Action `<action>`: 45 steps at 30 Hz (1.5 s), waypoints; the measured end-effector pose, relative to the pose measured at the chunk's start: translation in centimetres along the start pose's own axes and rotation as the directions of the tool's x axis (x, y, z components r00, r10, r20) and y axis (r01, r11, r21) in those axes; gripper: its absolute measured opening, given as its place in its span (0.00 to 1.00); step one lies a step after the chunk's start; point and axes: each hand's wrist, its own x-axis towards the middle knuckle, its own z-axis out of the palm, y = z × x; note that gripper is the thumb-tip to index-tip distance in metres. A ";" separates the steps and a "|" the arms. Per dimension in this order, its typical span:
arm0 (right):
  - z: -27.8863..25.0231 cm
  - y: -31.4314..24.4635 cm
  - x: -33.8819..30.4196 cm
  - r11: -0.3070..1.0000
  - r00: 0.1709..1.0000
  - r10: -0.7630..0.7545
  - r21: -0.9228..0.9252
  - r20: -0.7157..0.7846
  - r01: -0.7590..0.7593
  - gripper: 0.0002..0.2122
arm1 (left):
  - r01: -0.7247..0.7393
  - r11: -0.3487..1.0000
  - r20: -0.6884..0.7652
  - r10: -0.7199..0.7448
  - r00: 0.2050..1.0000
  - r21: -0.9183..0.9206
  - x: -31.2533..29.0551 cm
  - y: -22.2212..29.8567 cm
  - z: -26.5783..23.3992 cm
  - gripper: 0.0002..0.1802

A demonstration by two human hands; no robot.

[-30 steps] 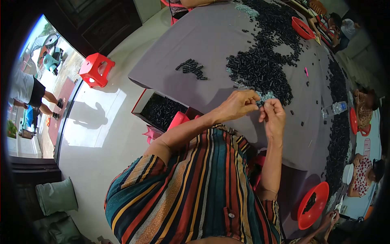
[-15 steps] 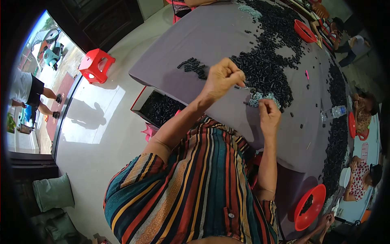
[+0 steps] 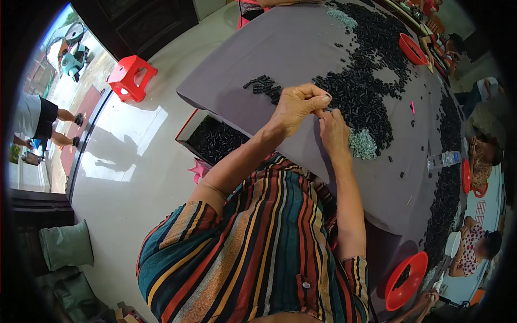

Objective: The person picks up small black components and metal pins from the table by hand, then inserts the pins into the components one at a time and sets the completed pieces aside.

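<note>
My left hand [image 3: 298, 109] is closed in a pinch above the grey-covered table [image 3: 231, 70]. Close against its fingertips is my right hand [image 3: 335, 132], also pinched. Whatever lies between the fingers is too small and hidden to name. Just beyond both hands spreads a large pile of small black cylindrical pieces [image 3: 355, 94]. A small heap of pale, clear-greenish bits [image 3: 363, 144] sits beside my right hand. A smaller group of black pieces [image 3: 263, 86] lies to the left of my left hand.
Below the table edge stands an open box [image 3: 188, 129] of black pieces. Red basins [image 3: 406, 280] rest on the table, with a clear plastic bottle [image 3: 444, 160] at right. A red stool [image 3: 131, 78] stands on the floor. Other people sit along the right side.
My right hand has moved left and away from the pale heap, up to my left hand. The left hand stays pinched in about the same place. The view has shifted slightly.
</note>
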 end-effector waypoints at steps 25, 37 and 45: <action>-1.0 2.0 0.3 0.991 0.991 -0.130 0.011 -0.015 0.130 0.02 | -0.001 0.995 0.088 -0.008 0.996 0.104 0.1 0.2 0.3 0.08; -1.2 2.0 -0.1 0.986 0.995 -0.072 0.147 -0.075 0.082 0.02 | -0.027 0.999 0.296 0.015 0.955 0.037 -0.9 0.5 0.9 0.09; -5.2 0.6 -3.8 0.601 0.939 0.340 0.779 -0.042 -0.182 0.02 | -0.112 0.954 0.265 0.036 0.964 0.277 -1.5 -0.7 2.2 0.05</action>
